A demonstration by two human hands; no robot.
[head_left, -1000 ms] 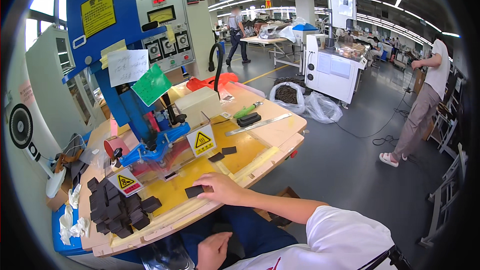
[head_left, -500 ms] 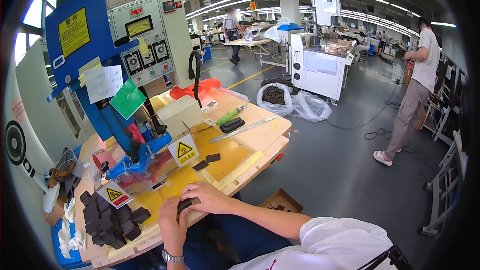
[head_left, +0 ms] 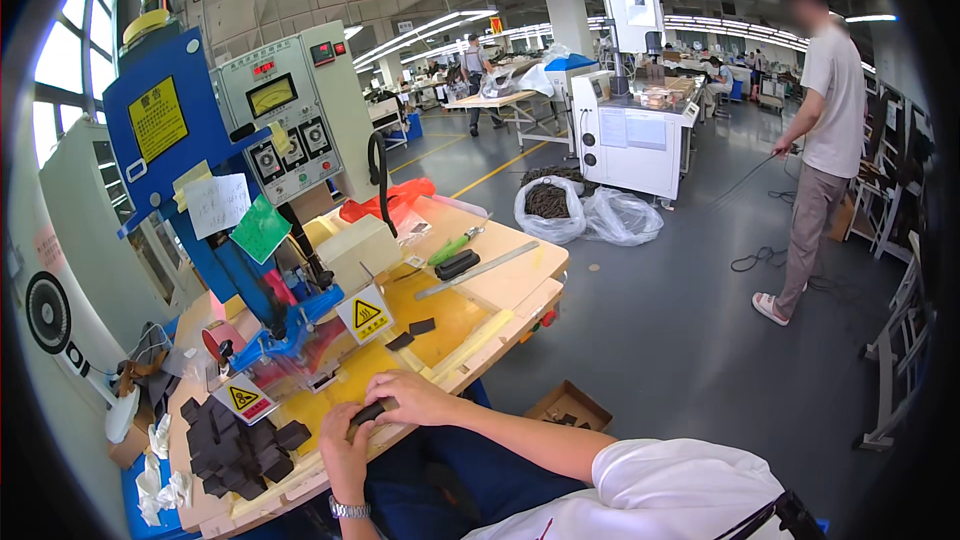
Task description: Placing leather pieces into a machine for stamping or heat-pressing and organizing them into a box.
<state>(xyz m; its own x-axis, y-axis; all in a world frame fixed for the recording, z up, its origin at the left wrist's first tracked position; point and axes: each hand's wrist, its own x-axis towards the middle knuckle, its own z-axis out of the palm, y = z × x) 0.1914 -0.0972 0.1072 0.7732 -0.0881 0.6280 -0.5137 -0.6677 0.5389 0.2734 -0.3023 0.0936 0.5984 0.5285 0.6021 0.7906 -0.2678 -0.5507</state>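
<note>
My left hand (head_left: 343, 445) and my right hand (head_left: 410, 397) meet at the front edge of the yellow work mat (head_left: 445, 332), their fingers closed on a narrow dark piece (head_left: 368, 413). Left of them lies a heap of small black pieces (head_left: 232, 450). Two flat black pieces rest on the mat beyond my hands, one (head_left: 421, 326) slightly behind the other (head_left: 399, 341). Above the mat stands the blue press (head_left: 170, 120), with a clear guard and warning signs (head_left: 364, 313) around its lower part.
A ruler (head_left: 478, 268), green-handled tool (head_left: 455, 245) and grey box (head_left: 360, 250) lie on the table (head_left: 520, 270). A cardboard box (head_left: 567, 405) sits on the floor, bagged dark material (head_left: 548, 203) farther back. A person (head_left: 815, 155) stands at right, holding a cord.
My left hand has risen from low near my legs to join my right hand on the dark piece, which now shows narrower. The view has shifted slightly; the people behind have moved.
</note>
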